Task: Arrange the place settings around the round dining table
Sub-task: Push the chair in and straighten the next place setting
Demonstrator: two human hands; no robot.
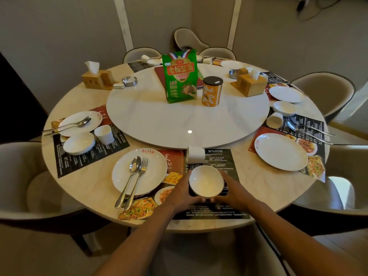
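Observation:
A white bowl (205,183) stands upright over the printed placemat (219,164) at the near edge of the round table (95,188). My left hand (182,193) grips its left side and my right hand (233,193) grips its right side, thumbs curled under the near rim. Just beyond the bowl a white cup (195,154) lies on its side. Left of the bowl sits a white plate (155,170) carrying a spoon (132,175) and a fork (139,177).
A white turntable (159,120) in the middle bears a green bag (180,76) and an orange canister (212,91). More settings with plates, bowls, cups and cutlery lie at left (79,124) and right (280,151). Wooden tissue boxes (249,83) and chairs (326,90) ring the table.

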